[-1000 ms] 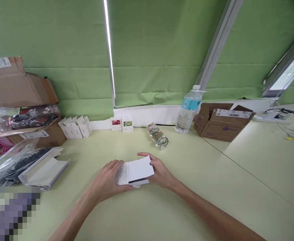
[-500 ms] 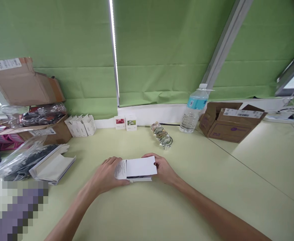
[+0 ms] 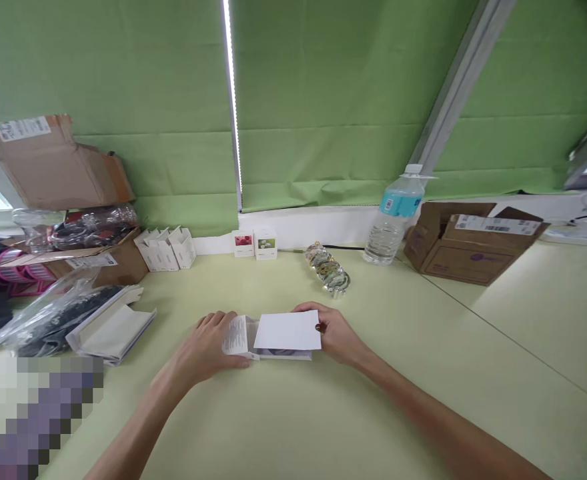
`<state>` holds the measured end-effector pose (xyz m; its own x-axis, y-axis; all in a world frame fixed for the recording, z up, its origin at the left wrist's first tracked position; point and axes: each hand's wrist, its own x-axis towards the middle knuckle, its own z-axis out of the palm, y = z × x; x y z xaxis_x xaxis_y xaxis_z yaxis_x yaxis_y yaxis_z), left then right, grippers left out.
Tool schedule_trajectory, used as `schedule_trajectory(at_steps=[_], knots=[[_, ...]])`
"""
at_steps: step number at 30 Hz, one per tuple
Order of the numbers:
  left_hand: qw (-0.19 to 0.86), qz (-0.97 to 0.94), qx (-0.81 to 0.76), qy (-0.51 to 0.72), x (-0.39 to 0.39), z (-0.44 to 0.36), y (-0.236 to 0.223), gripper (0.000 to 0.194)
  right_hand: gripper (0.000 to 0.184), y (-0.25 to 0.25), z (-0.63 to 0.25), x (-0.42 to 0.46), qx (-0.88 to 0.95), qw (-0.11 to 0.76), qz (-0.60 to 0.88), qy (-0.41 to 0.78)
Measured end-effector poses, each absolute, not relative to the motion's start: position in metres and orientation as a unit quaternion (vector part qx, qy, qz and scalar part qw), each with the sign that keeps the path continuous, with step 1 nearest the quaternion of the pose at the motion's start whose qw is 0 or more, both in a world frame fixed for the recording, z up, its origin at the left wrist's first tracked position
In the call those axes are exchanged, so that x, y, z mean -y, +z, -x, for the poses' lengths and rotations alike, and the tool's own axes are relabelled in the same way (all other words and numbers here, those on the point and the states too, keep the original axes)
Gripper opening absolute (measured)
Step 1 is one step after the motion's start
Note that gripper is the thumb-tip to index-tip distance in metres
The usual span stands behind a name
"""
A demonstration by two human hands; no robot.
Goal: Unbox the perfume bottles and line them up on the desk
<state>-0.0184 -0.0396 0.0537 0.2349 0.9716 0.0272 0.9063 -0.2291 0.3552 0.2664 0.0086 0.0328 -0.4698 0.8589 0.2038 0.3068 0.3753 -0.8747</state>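
Lower centre of frame: white card [image 3: 287, 331] lying over a paler-edged tray [image 3: 293, 356], with the printed sleeve [image 3: 235, 335] sitting just left of both. Whether card and tray are joined is not showing.

Risks, as judged: the card is looking thin, so an uneven pull from the right hand [image 3: 341, 335] could be bending or creasing it. Too hard a squeeze from the left hand [image 3: 211, 343] could be crushing the sleeve, making the tray bind inside. A dark gap is showing along the near edge, between card and tray; tilting could be letting whatever is grey in there slip out onto the counter [image 3: 273, 413].

Fingers: the left hand's are curling round the sleeve's left end, thumb along the near edge, the others over the far side, spread only by the sleeve's width. The right hand's are closing on the card's right edge, forefinger reaching along the far corner; the thumb's contact is being hidden. Card and tray are lying between the two hands, the printed face tucking against the left palm.
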Motion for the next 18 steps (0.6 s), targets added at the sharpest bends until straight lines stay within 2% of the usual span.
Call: schedule_trajectory(at_steps=[6, 10, 13, 18], knots=[[0.125, -0.757, -0.634, 0.097, 0.037, 0.031, 0.053, 0.072, 0.021, 0.037, -0.274, -0.010, 0.762, 0.323, 0.396, 0.397], [0.102, -0.752, -0.643, 0.099, 0.036, 0.040, 0.050, 0.081, 0.023, 0.036, -0.277, -0.013, 0.772, 0.316, 0.394, 0.385], [0.094, -0.778, -0.604, 0.146, 0.037, 0.028, 0.049, 0.090, 0.024, 0.035, -0.277, -0.013, 0.776, 0.310, 0.393, 0.384], [0.102, -0.849, -0.478, 0.201, 0.044, -0.019, 0.049, 0.087, 0.027, 0.041, -0.275, -0.008, 0.795, 0.294, 0.379, 0.372]])
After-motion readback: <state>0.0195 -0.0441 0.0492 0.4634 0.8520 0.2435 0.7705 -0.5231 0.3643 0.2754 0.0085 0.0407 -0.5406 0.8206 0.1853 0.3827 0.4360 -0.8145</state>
